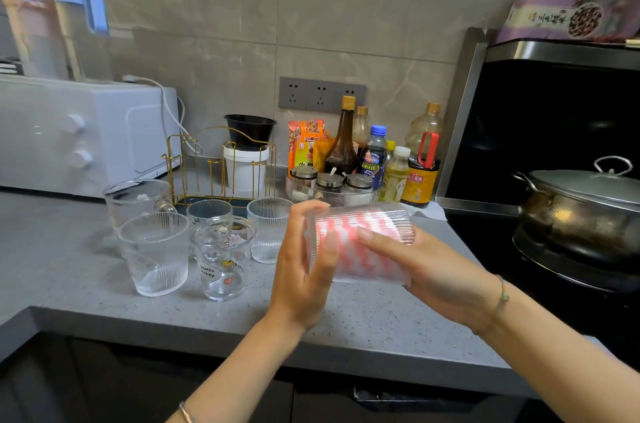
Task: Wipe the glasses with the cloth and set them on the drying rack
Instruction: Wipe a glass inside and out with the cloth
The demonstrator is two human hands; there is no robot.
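A ribbed glass (pixel 367 225) lies on its side in the air above the counter, with a pink-and-white cloth (pixel 360 251) stuffed inside it. My left hand (pixel 304 270) cups its base end. My right hand (pixel 426 270) holds it from below, fingers over its side. Several other glasses stand on the counter to the left: a ribbed one (pixel 156 253), a printed one (pixel 223 258), another ribbed one (pixel 268 232), a small one (pixel 209 211) and a mug (pixel 136 199). The gold wire drying rack (pixel 221 166) stands behind them with nothing on its pegs.
A white microwave (pixel 79 135) sits at the back left. Bottles and jars (pixel 363 159) crowd the back wall. A white tub with a black bowl (pixel 247 145) stands behind the rack. A lidded pot (pixel 581 211) sits on the black stove at right. The grey counter's edge (pixel 242 336) runs in front.
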